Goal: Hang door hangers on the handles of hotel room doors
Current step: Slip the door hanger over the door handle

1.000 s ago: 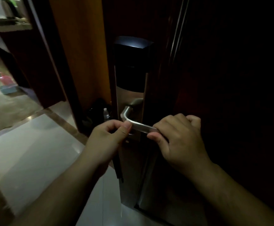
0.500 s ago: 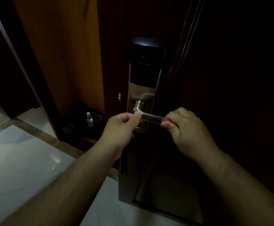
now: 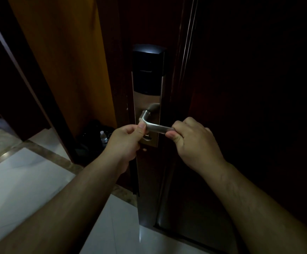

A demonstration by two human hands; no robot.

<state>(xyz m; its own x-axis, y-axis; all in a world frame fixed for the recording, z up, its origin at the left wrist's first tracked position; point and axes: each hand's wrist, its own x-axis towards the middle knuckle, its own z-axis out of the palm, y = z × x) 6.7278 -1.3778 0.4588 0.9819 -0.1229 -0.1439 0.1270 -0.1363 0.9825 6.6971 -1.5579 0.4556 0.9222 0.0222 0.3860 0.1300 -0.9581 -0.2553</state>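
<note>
A brushed metal lever door handle (image 3: 156, 127) sticks out from a long lock plate (image 3: 147, 99) with a black card reader (image 3: 147, 68) on top, on the edge of a dark wooden door (image 3: 240, 107). My left hand (image 3: 125, 142) has curled fingers, and its thumb pinches the handle at its bend. My right hand (image 3: 194, 142) curls round the handle's free end. No door hanger can be made out in the dark.
An orange-brown wall panel (image 3: 61, 61) and a dark door frame (image 3: 30, 85) stand to the left. A black bag with a small water bottle (image 3: 103, 137) lies on the floor by the frame. Pale glossy floor tiles (image 3: 30, 180) spread below.
Both hands have stayed on the handle. The view has swung, so the room at far left has dropped out of sight and the lock sits more to the centre.
</note>
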